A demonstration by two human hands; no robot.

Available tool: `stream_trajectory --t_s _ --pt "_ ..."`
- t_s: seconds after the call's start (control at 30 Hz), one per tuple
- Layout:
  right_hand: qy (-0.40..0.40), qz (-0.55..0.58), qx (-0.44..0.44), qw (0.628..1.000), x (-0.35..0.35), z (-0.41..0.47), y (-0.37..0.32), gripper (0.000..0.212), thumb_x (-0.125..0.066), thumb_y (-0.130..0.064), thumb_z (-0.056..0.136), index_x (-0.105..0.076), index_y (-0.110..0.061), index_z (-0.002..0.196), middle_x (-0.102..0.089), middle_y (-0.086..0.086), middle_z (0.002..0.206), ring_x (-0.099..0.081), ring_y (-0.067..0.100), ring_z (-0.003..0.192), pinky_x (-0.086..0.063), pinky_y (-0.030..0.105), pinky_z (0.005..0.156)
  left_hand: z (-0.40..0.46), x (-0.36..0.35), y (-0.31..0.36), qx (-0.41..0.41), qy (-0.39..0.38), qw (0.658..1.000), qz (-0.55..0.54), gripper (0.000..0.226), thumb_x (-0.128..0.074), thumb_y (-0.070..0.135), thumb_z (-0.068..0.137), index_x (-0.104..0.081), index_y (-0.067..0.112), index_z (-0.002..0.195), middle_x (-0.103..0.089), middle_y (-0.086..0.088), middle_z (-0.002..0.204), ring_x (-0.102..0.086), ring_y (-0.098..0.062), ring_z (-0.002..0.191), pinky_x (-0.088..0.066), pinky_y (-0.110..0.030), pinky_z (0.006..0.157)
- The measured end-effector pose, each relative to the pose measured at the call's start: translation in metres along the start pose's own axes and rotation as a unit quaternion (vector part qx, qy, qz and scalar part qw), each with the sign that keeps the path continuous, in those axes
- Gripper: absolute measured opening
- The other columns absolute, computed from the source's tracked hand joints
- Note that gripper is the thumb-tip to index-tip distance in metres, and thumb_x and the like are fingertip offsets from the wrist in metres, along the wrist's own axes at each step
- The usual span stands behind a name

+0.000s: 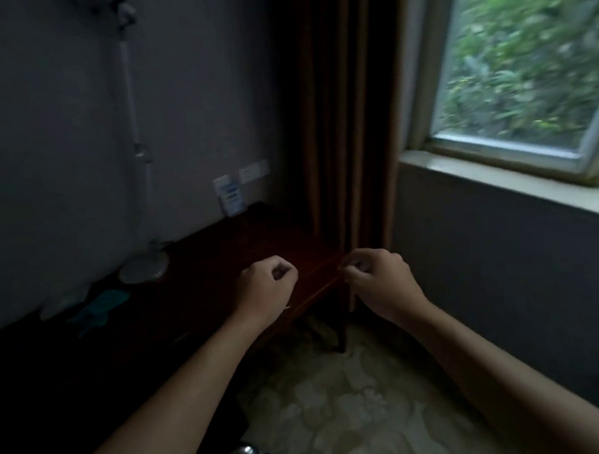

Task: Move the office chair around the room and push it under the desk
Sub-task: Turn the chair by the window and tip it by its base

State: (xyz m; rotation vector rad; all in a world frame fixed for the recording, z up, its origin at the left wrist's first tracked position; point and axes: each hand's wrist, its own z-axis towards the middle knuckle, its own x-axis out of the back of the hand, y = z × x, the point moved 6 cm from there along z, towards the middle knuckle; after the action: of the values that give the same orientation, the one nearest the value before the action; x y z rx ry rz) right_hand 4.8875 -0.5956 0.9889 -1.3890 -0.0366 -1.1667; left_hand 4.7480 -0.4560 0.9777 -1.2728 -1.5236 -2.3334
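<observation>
Apparently we are nearing completion in the head view: the office chair (215,445) is sitting low left, dark and mostly tucked beneath the desk (222,268), while our left hand (265,287) and right hand (381,279) are hovering above it, loosely curled, gripping nothing.

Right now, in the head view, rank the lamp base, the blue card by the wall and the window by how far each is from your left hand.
From the left hand:
1. Lamp base, on the desk to its left.
2. Blue card, upright against the wall, farther back.
3. Window, upper right, beyond the curtain.
</observation>
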Motion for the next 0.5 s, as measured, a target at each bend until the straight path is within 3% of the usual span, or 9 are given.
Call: stream_trajectory --t_s 0.07,0.3,0.5 --pt "0.036 -0.007 -0.036 0.999 0.058 -0.002 0.042 0.017 -0.054 -0.028 0.082 -0.071 -0.03 0.084 -0.067 -0.018 0.073 -0.062 -0.003 0.069 -0.045 0.015 0.058 0.011 -0.046 0.05 -0.039 -0.03 0.999 -0.018 0.013 -0.061 0.031 0.088 -0.07 0.028 0.078 -0.067 0.01 0.072 -0.061 0.0 0.069 -0.044 -0.017 0.054" --pt "0.188 -0.054 -0.199 0.96 0.271 -0.075 0.192 0.017 -0.054 -0.027 0.074 -0.071 -0.031 0.076 -0.071 -0.013 0.072 -0.066 0.008 0.077 -0.053 0.03 0.077 0.014 -0.235 0.251 -0.188 -0.157 0.969 -0.037 0.012 -0.061 0.029 0.085 -0.07 0.027 0.077 -0.069 0.01 0.074 -0.065 -0.015 0.08 -0.053 -0.033 0.076" --pt "0.306 -0.051 -0.338 0.889 0.382 -0.169 0.292 0.016 -0.056 -0.024 0.076 -0.07 -0.031 0.072 -0.07 -0.012 0.064 -0.067 0.015 0.075 -0.053 0.037 0.081 -0.031 -0.38 0.38 -0.319 -0.279 0.904 -0.05 0.011 -0.06 0.033 0.08 -0.07 0.031 0.076 -0.068 0.015 0.07 -0.064 -0.008 0.075 -0.049 -0.027 0.07"
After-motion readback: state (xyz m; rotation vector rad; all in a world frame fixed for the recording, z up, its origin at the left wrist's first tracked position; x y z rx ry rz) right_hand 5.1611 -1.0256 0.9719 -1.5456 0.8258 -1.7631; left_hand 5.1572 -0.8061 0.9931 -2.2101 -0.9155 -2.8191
